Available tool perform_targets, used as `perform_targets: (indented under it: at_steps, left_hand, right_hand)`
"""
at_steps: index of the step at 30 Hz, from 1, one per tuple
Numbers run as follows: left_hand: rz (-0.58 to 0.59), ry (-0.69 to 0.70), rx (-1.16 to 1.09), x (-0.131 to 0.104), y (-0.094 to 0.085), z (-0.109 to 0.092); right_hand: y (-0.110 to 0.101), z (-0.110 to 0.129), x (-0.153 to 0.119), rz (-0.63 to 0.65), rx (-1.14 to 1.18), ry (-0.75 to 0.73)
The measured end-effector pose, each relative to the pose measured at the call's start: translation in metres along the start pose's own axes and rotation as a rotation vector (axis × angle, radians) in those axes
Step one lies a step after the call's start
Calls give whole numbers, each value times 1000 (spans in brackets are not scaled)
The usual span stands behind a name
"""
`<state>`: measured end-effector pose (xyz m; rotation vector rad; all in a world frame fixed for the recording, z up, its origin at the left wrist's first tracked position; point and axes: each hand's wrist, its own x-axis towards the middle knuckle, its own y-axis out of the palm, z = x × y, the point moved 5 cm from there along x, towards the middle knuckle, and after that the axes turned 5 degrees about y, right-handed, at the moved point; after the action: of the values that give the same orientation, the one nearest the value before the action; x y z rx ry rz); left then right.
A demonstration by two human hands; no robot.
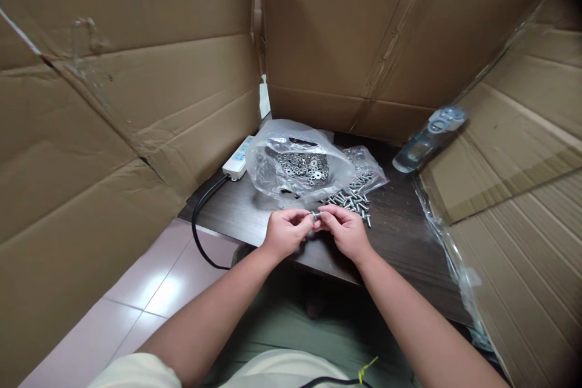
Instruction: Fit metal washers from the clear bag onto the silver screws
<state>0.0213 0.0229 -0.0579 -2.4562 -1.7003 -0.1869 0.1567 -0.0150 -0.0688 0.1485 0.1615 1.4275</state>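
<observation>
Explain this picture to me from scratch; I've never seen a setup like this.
There is no robot here, just a person working with bare hands. The one picture comes from a camera worn on the head, looking forward and down, so the forearms reach in from the bottom.

The left hand and right hand meet near the front edge of a dark table. Their fingertips hold a small metal piece, too small to make out fully.

Just beyond is an open plastic bag of loose nuts and washers. Beside it, bolts lie at the mouth of a smaller clear bag. A power strip is at the left, a bottle at the right, and cardboard stands around the table.
</observation>
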Motion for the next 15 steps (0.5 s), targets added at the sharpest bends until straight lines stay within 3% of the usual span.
perform_targets:
  at_steps: [5, 10, 15]
  left_hand:
    - [12, 65, 13, 0, 1, 0]
    - [-28, 268, 185, -2, -1, -6]
    - [7, 432, 316, -6, 2, -17]
  right_hand:
    - [1, -2, 1, 25, -8, 44]
    - [1, -1, 1, 46, -36, 72]
    - [1, -2, 3, 77, -106, 108]
